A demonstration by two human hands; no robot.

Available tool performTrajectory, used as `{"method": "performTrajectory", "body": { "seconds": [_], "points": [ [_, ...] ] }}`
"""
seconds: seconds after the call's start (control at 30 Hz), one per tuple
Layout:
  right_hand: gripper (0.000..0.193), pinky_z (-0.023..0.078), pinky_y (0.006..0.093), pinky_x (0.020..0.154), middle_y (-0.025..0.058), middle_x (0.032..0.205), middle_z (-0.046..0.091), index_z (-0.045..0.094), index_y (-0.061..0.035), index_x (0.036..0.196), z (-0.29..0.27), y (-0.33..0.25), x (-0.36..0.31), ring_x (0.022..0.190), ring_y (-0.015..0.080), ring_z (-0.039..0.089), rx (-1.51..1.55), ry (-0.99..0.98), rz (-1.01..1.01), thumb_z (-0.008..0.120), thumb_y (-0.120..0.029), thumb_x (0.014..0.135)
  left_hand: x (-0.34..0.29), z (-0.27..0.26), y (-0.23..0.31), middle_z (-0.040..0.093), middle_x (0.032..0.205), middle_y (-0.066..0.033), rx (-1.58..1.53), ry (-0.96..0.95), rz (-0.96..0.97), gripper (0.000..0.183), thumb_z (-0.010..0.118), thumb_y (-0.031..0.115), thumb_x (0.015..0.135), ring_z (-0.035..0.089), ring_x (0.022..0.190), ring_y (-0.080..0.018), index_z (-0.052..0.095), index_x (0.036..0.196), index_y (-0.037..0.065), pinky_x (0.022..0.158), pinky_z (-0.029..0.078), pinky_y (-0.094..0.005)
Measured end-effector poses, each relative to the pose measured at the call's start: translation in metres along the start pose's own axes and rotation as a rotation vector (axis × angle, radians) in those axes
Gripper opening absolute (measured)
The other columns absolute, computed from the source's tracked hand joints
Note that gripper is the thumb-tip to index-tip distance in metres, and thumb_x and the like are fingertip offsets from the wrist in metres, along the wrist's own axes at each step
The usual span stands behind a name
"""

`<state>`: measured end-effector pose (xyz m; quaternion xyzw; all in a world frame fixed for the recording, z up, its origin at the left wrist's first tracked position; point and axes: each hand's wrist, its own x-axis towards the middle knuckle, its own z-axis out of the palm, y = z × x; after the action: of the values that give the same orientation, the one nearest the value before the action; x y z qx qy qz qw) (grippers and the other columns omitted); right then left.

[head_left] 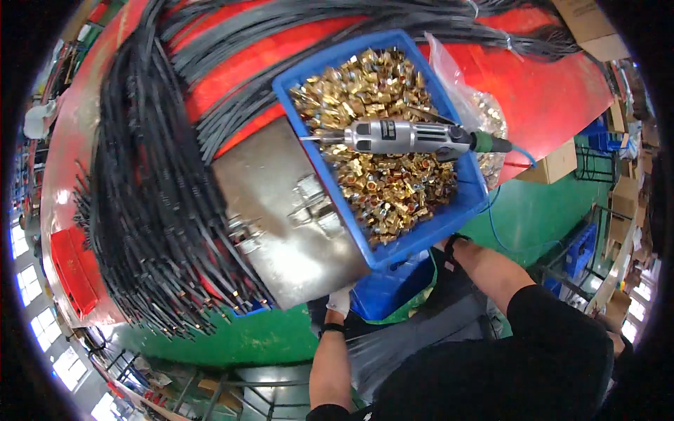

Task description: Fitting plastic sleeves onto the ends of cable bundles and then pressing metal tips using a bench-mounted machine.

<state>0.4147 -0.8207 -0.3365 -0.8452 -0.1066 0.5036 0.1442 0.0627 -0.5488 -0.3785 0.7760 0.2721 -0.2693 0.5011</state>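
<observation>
My left hand [340, 302], pale as if gloved and with a dark band at the wrist, is low beside a lower blue bin [393, 289], close to the metal plate's near edge. Its fingers cannot be made out. On the other side of that bin, my right hand [442, 245] reaches under the near rim of a large blue bin [421, 242], which hides its fingers. Brass fittings [379, 186] fill the large bin. Across them lies a silver air tool [411, 137] with a green hose end.
A metal plate [281, 245] with small clamp fixtures [314, 205] stands left of the large bin. Black hoses [154, 182] spread over the red table [554, 91]. A clear bag of fittings [489, 116] sits at the right. A blue air line [502, 242] hangs toward the green floor.
</observation>
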Motion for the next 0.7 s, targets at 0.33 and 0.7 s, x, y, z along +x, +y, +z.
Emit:
{"method": "performTrajectory", "body": {
  "seconds": [0.33,0.7],
  "points": [
    [0.054,0.048,0.0532,0.112,0.0237,0.138,0.069,0.063,-0.0088,0.143,0.047,0.023,0.008,0.13,0.0415,0.063,-0.225,-0.094,-0.193,0.049,-0.047,0.108,0.003,-0.031,0.051,0.068,0.142,-0.0197,0.229,-0.114,-0.359,0.053,0.059,0.045,0.104,0.061,0.135,-0.0389,0.065,0.143,0.009,0.114,0.048,-0.0487],
    [0.058,0.054,0.0526,0.1,0.0259,0.122,0.074,0.071,-0.0074,0.13,-0.071,-0.213,-0.159,0.115,0.045,0.069,-0.47,-0.469,-0.529,0.06,-0.057,0.101,-0.146,-0.171,0.223,0.072,0.13,-0.0247,0.017,0.065,0.048,0.059,0.067,0.05,0.1,0.069,0.122,-0.042,0.067,0.139,0.007,0.106,0.055,-0.0465]
  ]
}}
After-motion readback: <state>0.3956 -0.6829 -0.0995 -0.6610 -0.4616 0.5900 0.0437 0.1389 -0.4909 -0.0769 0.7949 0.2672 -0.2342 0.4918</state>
